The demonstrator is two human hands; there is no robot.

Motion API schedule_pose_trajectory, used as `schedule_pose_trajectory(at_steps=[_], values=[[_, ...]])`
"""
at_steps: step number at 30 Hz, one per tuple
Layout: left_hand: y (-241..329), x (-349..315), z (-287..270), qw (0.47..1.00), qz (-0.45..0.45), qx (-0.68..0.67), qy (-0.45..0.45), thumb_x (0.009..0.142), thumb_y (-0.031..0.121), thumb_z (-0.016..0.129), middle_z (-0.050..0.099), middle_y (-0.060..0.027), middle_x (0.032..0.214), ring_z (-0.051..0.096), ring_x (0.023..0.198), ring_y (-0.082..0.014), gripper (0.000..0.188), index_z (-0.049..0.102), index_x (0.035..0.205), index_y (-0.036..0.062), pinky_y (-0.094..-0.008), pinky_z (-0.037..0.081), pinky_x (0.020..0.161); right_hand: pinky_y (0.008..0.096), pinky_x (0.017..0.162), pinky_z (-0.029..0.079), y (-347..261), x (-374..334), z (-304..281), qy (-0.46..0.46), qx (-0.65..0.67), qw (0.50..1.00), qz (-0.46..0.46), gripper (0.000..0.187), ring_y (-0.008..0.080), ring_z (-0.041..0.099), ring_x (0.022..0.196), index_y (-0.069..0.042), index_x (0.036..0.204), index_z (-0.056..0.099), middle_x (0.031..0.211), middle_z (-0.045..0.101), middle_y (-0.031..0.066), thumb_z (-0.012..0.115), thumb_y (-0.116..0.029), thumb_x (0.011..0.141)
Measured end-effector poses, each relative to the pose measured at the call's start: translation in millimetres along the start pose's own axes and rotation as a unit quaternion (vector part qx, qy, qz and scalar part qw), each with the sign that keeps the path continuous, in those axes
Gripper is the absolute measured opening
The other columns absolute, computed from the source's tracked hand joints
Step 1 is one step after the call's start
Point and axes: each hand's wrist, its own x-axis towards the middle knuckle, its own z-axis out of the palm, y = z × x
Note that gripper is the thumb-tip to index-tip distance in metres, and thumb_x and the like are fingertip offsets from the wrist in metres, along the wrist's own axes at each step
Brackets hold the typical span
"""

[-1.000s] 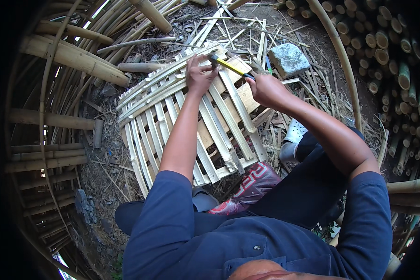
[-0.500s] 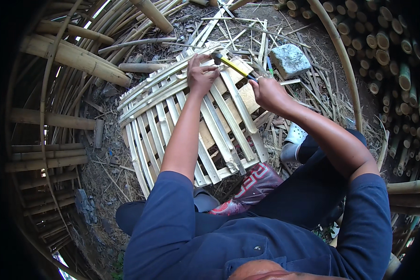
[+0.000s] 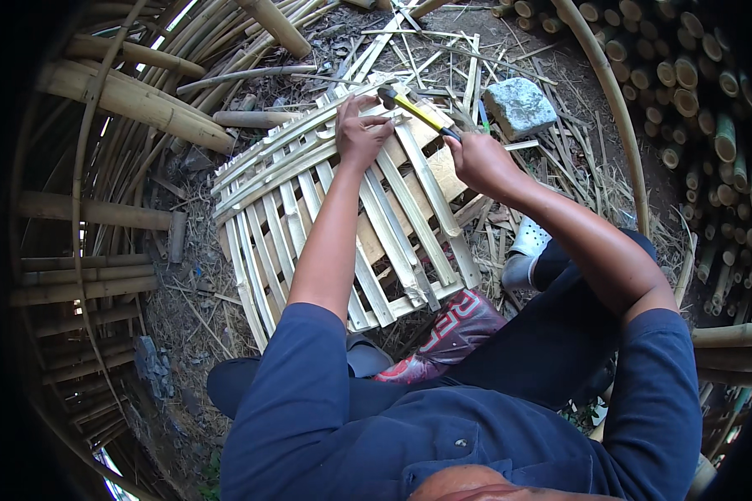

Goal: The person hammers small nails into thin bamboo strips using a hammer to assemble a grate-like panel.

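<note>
A slatted panel of split bamboo strips point(image 3: 390, 213) lies before me, with several long strips crossed by others along its far side. My left hand point(image 3: 363, 138) rests at the panel's far edge, its fingers curled and pinched together; whatever is between them is too small to make out. In my right hand point(image 3: 482, 160) is a hammer point(image 3: 418, 109) with a yellow and black handle, gripped near its end. The dark hammer head is just beside my left fingertips, over the cross strips.
A pale stone block point(image 3: 520, 108) sits beyond my right hand. Stacked bamboo poles point(image 3: 685, 92) fill the right side, and thick bamboo beams point(image 3: 142, 104) stand at the left. A red printed sack point(image 3: 455, 330) lies by my legs. Bamboo scraps point(image 3: 572, 159) litter the ground.
The hammer has shifted slightly, its head a little farther up and left, and my right hand has turned a bit with it. My left hand stays in place.
</note>
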Motion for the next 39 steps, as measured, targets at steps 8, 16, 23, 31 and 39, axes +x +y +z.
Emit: schedule_pose_trajectory(at_steps=[8,16,23,31,39], values=[[-1,-1,-2,1.000,-0.003,0.006,0.008,0.078,0.022,0.087,0.061,-0.0079,0.139,0.041,0.143,-0.0319,0.013,0.085,0.087,0.0132,-0.0411,0.034,0.120,0.0561,0.071,0.053,-10,-3,-4,0.017,-0.002,1.000,-0.015,0.050,0.0488,0.068,0.073,0.009,0.089,0.067,0.076,0.068,0.0308,0.049,-0.033,0.108],[-3,2,-2,1.000,0.012,0.003,0.003,0.078,0.022,0.087,0.063,-0.0060,0.135,0.046,0.139,-0.0292,0.014,0.084,0.086,0.0113,-0.0394,0.037,0.117,0.0563,0.069,0.053,-7,-2,-7,0.032,0.016,0.999,-0.018,0.050,0.0483,0.068,0.072,0.007,0.087,0.068,0.076,0.068,0.0305,0.049,-0.034,0.108],[-6,-4,-3,1.000,0.012,0.015,0.014,0.077,0.024,0.086,0.066,-0.0030,0.131,0.046,0.140,-0.0308,0.010,0.085,0.085,0.0175,-0.0411,0.036,0.118,0.0568,0.066,0.053,-1,-4,11,0.027,0.022,0.999,-0.018,0.051,0.0486,0.068,0.069,0.009,0.085,0.067,0.072,0.066,0.0309,0.049,-0.034,0.108],[-4,-2,-5,1.000,-0.011,0.011,0.002,0.078,0.022,0.087,0.060,-0.0098,0.141,0.045,0.141,-0.0317,0.013,0.085,0.089,0.0152,-0.0406,0.036,0.119,0.0570,0.070,0.053,-6,-3,8,0.067,0.006,0.997,-0.048,0.054,0.0489,0.068,0.073,0.009,0.083,0.068,0.076,0.067,0.0315,0.048,-0.035,0.107],[-3,-3,-3,1.000,0.006,0.023,0.009,0.077,0.023,0.088,0.061,-0.0086,0.139,0.047,0.138,-0.0323,0.014,0.085,0.088,0.0153,-0.0426,0.037,0.117,0.0565,0.067,0.053,3,0,11,0.051,0.018,0.998,-0.035,0.054,0.0494,0.068,0.069,0.010,0.082,0.067,0.071,0.066,0.0306,0.049,-0.034,0.107]])
